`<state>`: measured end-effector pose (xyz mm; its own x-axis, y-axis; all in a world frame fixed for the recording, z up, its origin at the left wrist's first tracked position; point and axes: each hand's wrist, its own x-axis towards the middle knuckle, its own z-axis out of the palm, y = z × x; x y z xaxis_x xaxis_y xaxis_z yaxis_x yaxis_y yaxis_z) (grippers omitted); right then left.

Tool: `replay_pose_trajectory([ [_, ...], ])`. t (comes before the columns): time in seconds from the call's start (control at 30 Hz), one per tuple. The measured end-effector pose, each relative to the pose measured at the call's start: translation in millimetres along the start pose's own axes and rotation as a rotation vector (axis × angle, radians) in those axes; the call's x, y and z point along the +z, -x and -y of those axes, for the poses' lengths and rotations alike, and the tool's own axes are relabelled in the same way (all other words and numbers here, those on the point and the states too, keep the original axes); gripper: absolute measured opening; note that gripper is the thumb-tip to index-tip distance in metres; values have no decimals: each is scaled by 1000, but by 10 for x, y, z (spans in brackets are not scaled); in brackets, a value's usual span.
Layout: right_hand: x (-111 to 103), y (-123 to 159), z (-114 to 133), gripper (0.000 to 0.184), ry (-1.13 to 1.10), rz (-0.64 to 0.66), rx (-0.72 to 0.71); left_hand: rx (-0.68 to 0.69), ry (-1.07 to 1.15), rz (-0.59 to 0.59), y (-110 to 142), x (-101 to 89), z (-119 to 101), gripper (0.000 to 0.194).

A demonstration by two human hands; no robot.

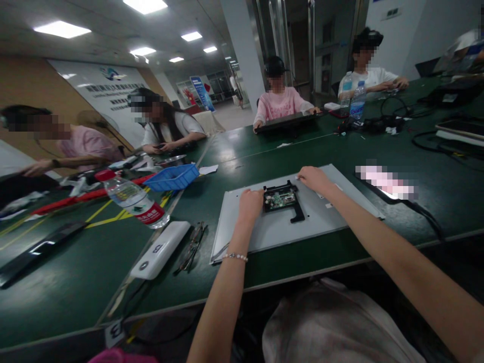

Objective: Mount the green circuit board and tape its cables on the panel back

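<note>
The circuit board [280, 200] lies in a black frame [299, 214] on the gray panel [321, 222]. The left hand [251, 205] is at the frame, the right hand [314, 178] near the panel's far edge; I can't tell if either grips. Pushing too hard could crack the board.

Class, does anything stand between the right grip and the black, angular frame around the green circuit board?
Nothing visible: only flat grey panel shows between the right grip and the black frame. The left grip is at the frame's left edge.
</note>
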<state>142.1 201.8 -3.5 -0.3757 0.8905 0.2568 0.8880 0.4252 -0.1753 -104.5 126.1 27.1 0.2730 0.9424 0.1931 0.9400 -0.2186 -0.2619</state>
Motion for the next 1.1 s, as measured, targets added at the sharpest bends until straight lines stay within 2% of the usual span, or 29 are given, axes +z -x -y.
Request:
replay_pose_trajectory([
  [0.1,-1,0,-3,29,-5,-4,-8,28,21,-10,1,22,-1,37],
  [0.27,6,-8,-16,29,-15,-11,-8,-8,93,-16,53,16,-19,40],
  [0.5,47,-31,-42,30,-32,-5,-6,-134,104,-97,153,-83,-179,38],
  [0.73,16,-22,-20,28,-20,0,-10,-154,184,32,194,-92,-287,43],
  [1.1,-3,-5,-11,29,78,8,-48,-144,207,14,223,-58,-319,46],
])
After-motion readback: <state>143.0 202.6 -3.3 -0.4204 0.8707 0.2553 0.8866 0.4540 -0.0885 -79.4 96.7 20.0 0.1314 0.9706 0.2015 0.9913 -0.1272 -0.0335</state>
